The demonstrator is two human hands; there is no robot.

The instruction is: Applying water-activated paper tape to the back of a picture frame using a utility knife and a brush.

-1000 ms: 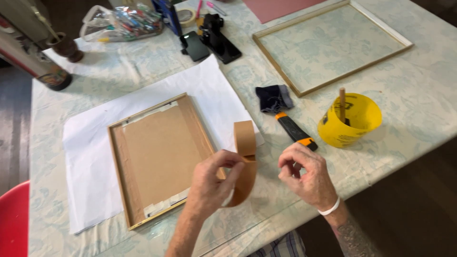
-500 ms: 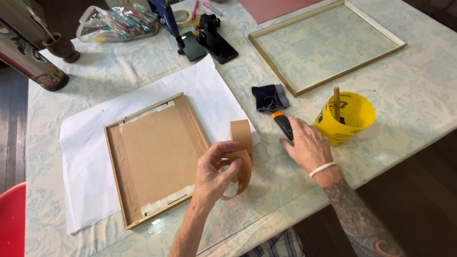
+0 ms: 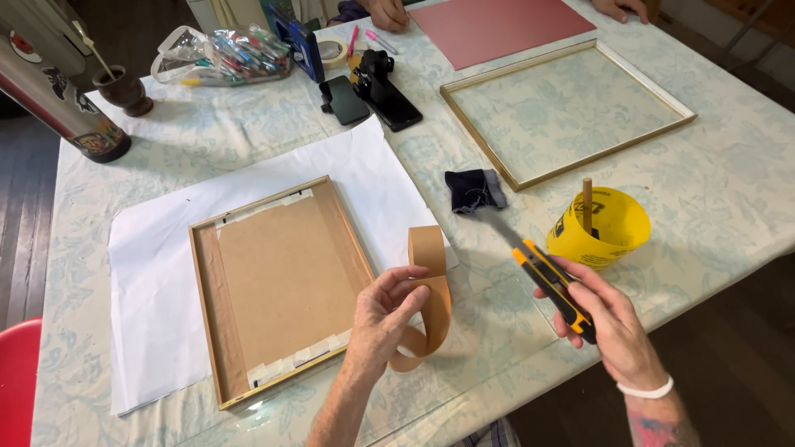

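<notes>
The left hand [image 3: 383, 319] pinches a looped strip of brown paper tape [image 3: 429, 298] (light, floppy, best held by its edges) beside the backed frame [image 3: 281, 285], while the right hand [image 3: 609, 319] grips a utility knife [image 3: 546, 281].

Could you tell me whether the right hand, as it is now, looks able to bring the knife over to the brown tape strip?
Probably yes: the right hand holds the utility knife just beside the brown tape strip in the left hand, with only bare tablecloth between them.

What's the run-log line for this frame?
left hand: holds brown tape strip | right hand: holds utility knife | frame: face down on white paper
</notes>
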